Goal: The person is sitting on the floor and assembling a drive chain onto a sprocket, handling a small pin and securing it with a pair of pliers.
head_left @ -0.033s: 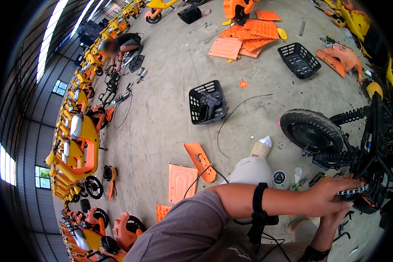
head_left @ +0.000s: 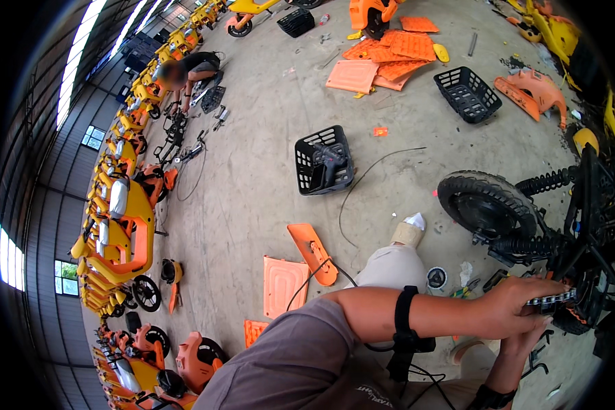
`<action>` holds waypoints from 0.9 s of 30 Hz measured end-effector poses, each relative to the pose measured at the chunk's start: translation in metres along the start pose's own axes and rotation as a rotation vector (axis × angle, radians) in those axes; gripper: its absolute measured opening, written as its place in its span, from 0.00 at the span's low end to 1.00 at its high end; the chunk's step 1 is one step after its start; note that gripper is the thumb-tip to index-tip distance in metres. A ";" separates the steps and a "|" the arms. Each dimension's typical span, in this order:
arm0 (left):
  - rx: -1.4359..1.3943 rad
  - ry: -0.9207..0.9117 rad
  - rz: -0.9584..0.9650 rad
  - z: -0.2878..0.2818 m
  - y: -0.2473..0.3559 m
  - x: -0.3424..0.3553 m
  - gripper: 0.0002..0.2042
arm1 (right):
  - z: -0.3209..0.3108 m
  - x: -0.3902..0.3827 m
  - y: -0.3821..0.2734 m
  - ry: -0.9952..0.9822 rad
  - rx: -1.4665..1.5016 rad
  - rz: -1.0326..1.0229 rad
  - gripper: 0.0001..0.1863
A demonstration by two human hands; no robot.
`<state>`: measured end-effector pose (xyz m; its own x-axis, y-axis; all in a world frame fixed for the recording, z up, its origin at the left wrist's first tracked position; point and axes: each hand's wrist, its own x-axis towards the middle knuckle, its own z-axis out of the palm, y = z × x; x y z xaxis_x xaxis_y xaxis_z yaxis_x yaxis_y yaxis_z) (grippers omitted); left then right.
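Note:
My left hand (head_left: 509,307) is at the lower right, its fingers closed on a dark part with a silver, chain-like edge (head_left: 553,299). Just below it, my right hand (head_left: 525,337) is closed against the underside of the same part, with its fingers partly hidden. Both hands are beside a stripped black scooter frame (head_left: 598,205) with spring shock absorbers (head_left: 547,180) and a black-tyred wheel (head_left: 482,208). Close to my left wrist, small tools (head_left: 466,290) and a round black-and-white part (head_left: 436,277) lie on the floor.
A black basket (head_left: 307,164) holding a dark power tool (head_left: 333,161) stands mid-floor near a loose cable (head_left: 352,195). Orange panels (head_left: 285,287) lie by my left arm; more are stacked farther off. Yellow scooters (head_left: 126,232) line the left, where another person (head_left: 201,65) crouches.

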<state>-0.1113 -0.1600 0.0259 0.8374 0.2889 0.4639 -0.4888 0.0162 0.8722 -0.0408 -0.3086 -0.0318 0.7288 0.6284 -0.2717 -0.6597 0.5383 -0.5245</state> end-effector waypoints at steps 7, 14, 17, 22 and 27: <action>-0.015 0.007 0.011 -0.002 -0.001 0.002 0.24 | 0.001 0.008 0.000 -0.014 -0.012 -0.006 0.25; -0.004 0.024 0.035 -0.002 -0.002 0.003 0.24 | 0.000 0.011 0.000 -0.017 -0.014 -0.007 0.25; -0.037 0.022 0.010 -0.002 -0.001 0.004 0.24 | -0.001 0.012 -0.001 -0.013 -0.012 -0.005 0.25; -0.011 -0.003 -0.014 -0.005 0.002 0.004 0.24 | -0.004 0.013 0.003 -0.020 -0.008 0.002 0.26; -0.024 -0.024 -0.053 -0.005 0.002 0.006 0.24 | -0.010 0.012 0.002 -0.035 -0.004 -0.004 0.26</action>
<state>-0.1086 -0.1537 0.0298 0.8678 0.2642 0.4209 -0.4490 0.0536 0.8919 -0.0310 -0.3054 -0.0439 0.7245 0.6457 -0.2410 -0.6560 0.5387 -0.5287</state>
